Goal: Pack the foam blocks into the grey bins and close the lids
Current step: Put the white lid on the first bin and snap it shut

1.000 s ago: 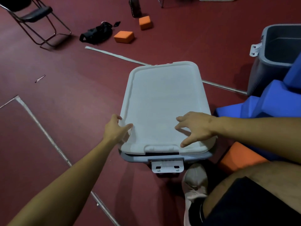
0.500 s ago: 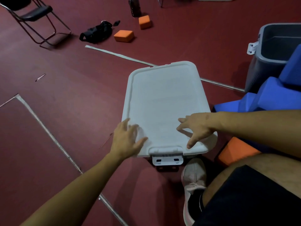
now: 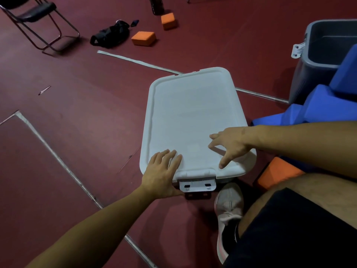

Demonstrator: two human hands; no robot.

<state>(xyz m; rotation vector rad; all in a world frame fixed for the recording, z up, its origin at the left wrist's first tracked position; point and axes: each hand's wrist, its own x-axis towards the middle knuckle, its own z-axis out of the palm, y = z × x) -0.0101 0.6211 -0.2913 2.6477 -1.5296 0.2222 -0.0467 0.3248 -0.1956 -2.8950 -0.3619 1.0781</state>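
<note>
Dark red floor (image 3: 81, 132): fills the frame, crossed by pale tape lines (image 3: 58, 157).
White lid (image 3: 191, 120): centre of frame, lying flat on its bin and hiding all but a strip of it; white latch (image 3: 197, 185) hangs at the lower edge.
Open grey bin (image 3: 326, 55): upper right, lid off, white latch on its left wall.
Blue foam blocks (image 3: 324, 105): heaped at right, in front of the open bin.
Folding chair (image 3: 36, 18): upper left.
Left hand (image 3: 162, 175): flat on the lid's lower left corner, fingers spread, gripping nothing.
Right hand (image 3: 231, 146): fingers splayed wide, tips pressing the lid's lower right; holds nothing.
Pale shoe (image 3: 228, 215): lower centre, below the latch.
Orange foam block (image 3: 278, 173): lower right, beside the closed bin.
Black bag (image 3: 110, 35): upper centre.
Two orange foam blocks (image 3: 144, 38), (image 3: 169, 20): upper centre, on the floor right of the bag.
</note>
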